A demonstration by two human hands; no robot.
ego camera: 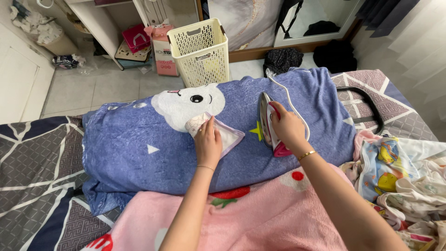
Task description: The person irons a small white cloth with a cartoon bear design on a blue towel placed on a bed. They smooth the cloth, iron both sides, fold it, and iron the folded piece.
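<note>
While the left hand is pressing flat, fingers spread, on a small white cloth with a lilac border, the right hand is gripping the handle of a pink-and-white steam iron (its white cord trailing back). Both are resting on a blue fleece blanket with a white cartoon face; a cream plastic laundry basket is standing beyond.

A bed with a grey geometric cover carries a blue blanket across its middle, a pink blanket near, and crumpled clothes at right.
</note>
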